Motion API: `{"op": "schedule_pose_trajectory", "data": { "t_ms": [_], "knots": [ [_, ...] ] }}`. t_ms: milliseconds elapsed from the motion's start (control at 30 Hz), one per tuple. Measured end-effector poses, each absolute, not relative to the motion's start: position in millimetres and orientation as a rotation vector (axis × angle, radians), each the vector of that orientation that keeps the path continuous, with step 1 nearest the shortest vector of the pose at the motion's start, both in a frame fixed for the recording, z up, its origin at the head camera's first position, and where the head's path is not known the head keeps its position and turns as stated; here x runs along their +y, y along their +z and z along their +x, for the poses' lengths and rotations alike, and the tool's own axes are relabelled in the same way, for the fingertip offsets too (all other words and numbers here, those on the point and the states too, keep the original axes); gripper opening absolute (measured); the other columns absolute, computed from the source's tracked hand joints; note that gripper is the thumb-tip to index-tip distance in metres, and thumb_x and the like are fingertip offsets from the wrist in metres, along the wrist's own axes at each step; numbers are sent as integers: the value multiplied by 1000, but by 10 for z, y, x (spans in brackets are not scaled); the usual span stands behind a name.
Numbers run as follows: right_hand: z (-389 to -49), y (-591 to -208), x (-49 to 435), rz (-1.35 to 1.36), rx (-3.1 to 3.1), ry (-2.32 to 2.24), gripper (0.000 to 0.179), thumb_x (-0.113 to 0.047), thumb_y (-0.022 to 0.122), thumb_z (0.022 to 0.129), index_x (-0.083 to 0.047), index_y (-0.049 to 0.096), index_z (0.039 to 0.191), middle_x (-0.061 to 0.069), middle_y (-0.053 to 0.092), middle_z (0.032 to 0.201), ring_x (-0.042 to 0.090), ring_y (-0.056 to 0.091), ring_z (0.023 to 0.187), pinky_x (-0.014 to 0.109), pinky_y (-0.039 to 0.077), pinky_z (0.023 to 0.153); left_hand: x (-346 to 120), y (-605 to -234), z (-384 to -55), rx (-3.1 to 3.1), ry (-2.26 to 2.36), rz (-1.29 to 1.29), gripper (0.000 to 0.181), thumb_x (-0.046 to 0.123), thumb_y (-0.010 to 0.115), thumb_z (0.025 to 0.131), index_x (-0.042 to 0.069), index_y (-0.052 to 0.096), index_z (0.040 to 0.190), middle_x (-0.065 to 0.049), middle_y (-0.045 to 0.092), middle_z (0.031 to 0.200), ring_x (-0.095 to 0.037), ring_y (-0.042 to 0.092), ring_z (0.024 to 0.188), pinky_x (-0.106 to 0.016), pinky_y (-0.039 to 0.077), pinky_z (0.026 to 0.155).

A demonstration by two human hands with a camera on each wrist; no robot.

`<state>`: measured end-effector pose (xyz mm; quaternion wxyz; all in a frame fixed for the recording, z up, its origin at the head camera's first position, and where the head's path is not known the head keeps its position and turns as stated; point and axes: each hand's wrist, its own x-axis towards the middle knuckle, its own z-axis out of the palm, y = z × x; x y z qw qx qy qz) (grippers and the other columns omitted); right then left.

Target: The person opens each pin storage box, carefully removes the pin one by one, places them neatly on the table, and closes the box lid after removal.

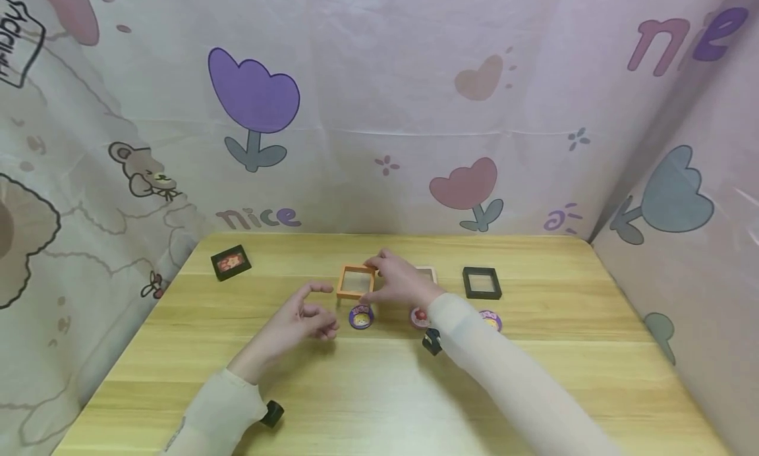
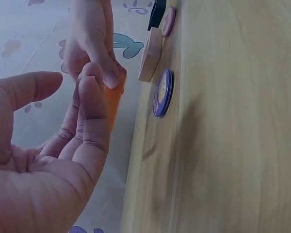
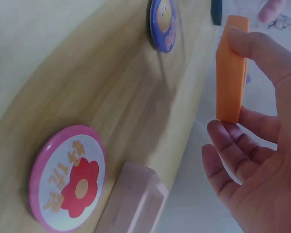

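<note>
My right hand [image 1: 403, 283] pinches an orange square frame [image 3: 231, 73] by one side, between the thumb and fingers. In the wrist views the frame is raised off the table. My left hand [image 1: 294, 323] is just left of it, fingers loosely bent with nothing in them. On the table below the frame lies a round badge with a purple-blue rim and a yellow animal [image 1: 361, 317]. A pink-rimmed badge with a red flower [image 3: 82, 189] lies under my right wrist, near a pale frame [image 3: 131, 199] that my right hand partly hides in the head view.
A black square frame [image 1: 481, 296] stands to the right, with another purple-rimmed badge [image 1: 491, 319] in front, partly covered by my sleeve. At the back left lies a black frame holding a red picture [image 1: 231, 263]. A printed curtain [image 1: 367, 113] surrounds the wooden table [image 1: 367, 390].
</note>
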<state>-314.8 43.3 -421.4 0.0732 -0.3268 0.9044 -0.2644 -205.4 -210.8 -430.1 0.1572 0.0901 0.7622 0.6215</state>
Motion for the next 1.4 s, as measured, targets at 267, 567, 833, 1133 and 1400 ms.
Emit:
{"op": "schedule_pose_trajectory", "data": {
  "t_ms": [267, 567, 833, 1133, 1400],
  "knots": [
    [-3298, -4309, 384, -903, 2749, -714, 91, -43, 95, 80, -2, 58, 152, 15, 61, 132, 22, 63, 103, 40, 60, 100, -2149, -4340, -2017, 2181, 1739, 301, 54, 14, 65, 107, -6, 41, 151, -33, 73, 112, -31, 78, 95, -33, 66, 85],
    [-3376, -4407, 305, -897, 2740, -659, 87, -41, 94, 83, -3, 57, 152, 17, 60, 135, 23, 62, 105, 39, 60, 97, -2164, -4356, -2020, 2183, 1703, 330, 45, 13, 63, 108, -11, 47, 143, -33, 73, 110, -28, 77, 92, -33, 66, 83],
    [-3432, -4476, 262, -864, 2742, -582, 85, -42, 91, 87, -4, 56, 154, 18, 59, 140, 25, 65, 112, 39, 59, 104, -2179, -4363, -2037, 2170, 1693, 348, 44, 14, 63, 108, -12, 48, 142, -32, 74, 111, -25, 76, 91, -34, 66, 84],
    [-3408, -4438, 204, -865, 2709, -562, 88, -40, 89, 90, -3, 50, 159, 24, 57, 142, 31, 65, 116, 43, 58, 109, -2206, -4359, -2035, 2174, 1686, 325, 44, 16, 63, 109, -9, 50, 141, -27, 75, 109, -24, 76, 92, -34, 66, 84],
    [-3397, -4458, 271, -797, 2720, -537, 96, -48, 88, 89, -10, 42, 164, 23, 54, 150, 34, 62, 127, 45, 55, 114, -2201, -4344, -2089, 2202, 1650, 348, 44, 15, 63, 108, -10, 49, 142, -32, 73, 114, -29, 76, 93, -36, 66, 84]
  ]
}}
